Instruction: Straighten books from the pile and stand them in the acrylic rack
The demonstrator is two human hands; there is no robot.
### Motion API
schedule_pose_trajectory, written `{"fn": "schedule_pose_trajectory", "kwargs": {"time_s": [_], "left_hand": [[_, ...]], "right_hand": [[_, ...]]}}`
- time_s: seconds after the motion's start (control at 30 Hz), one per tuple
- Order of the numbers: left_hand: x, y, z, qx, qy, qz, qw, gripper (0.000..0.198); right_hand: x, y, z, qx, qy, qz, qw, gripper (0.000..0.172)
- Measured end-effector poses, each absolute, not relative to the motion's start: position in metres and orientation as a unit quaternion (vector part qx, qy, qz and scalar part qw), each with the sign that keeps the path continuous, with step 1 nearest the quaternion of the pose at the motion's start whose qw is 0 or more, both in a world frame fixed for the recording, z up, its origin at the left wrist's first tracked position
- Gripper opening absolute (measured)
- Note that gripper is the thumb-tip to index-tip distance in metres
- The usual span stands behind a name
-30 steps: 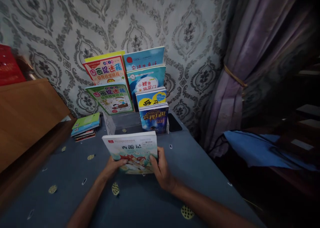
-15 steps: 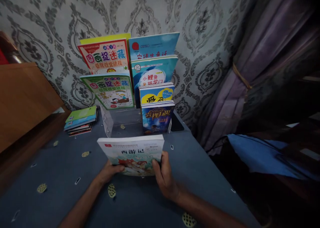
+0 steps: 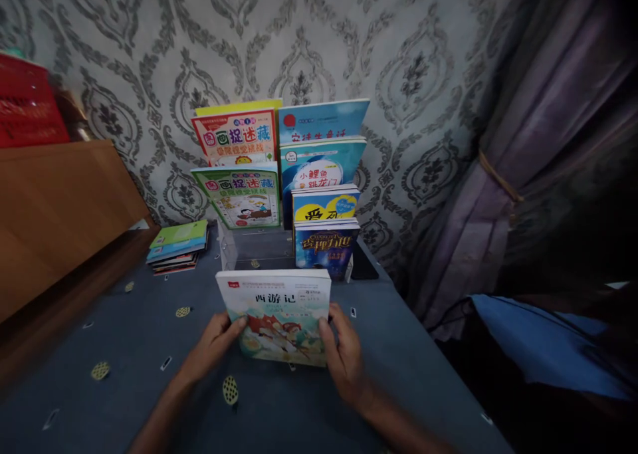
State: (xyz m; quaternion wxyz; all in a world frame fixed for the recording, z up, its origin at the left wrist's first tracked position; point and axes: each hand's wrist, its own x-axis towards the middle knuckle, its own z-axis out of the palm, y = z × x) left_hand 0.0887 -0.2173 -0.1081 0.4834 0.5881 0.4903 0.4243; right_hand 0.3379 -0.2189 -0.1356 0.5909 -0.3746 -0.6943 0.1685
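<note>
- I have the 西游记 book [image 3: 276, 318] up over the near part of the tabletop [image 3: 279, 417], its cover facing me and its white top edge showing; whether its lower edge touches the cloth I can't tell.
- As I judge it, the step in hand is a steady two-handed hold, with the book squared up in front of the clear stand [image 3: 227, 248].
- Any move from here calls, I'd say, for even pressure at both sides so the book doesn't twist, and for care at its top edge: that reaches up to the stand's front in my view, and I can't read the gap.
- The book sits between the hands. The left hand [image 3: 218, 340] pinches its left edge, thumb on the cover, fingers mostly hidden behind.
- The right hand [image 3: 346, 351] pinches the right edge likewise, thumb in front, fingers bent around the side.
- Beyond, the stand's left column carries a green 图画捉迷藏 book [image 3: 244, 201], with a red one [image 3: 236, 140] behind it.
- In its right column I see dark-blue paperbacks [image 3: 326, 253] foremost.
- Left of the stand lies a stack of thin books [image 3: 177, 241]; just right, a dark flat object [image 3: 365, 266].
</note>
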Motion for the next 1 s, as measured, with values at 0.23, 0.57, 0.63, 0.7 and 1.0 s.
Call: {"fn": "schedule_pose_trajectory", "kwargs": {"time_s": [0.23,0.57,0.63,0.7,1.0], "left_hand": [[0.096,-0.236,-0.11,0.502,0.531,0.504,0.46,0.074],[0.09,-0.245,-0.109,0.498,0.563,0.529,0.394,0.069],[0.091,-0.246,-0.106,0.502,0.562,0.532,0.386,0.067],[0.09,-0.245,-0.104,0.507,0.558,0.536,0.378,0.066],[0.077,-0.226,-0.066,0.562,0.543,0.544,0.307,0.061]], "right_hand": [[0.346,-0.227,-0.111,-0.354,-0.753,0.153,0.533,0.022],[0.339,-0.244,-0.119,-0.362,-0.776,0.136,0.498,0.027],[0.34,-0.24,-0.121,-0.373,-0.773,0.145,0.492,0.025],[0.34,-0.237,-0.12,-0.376,-0.773,0.154,0.487,0.024],[0.324,-0.201,-0.082,-0.339,-0.781,0.179,0.494,0.019]]}}
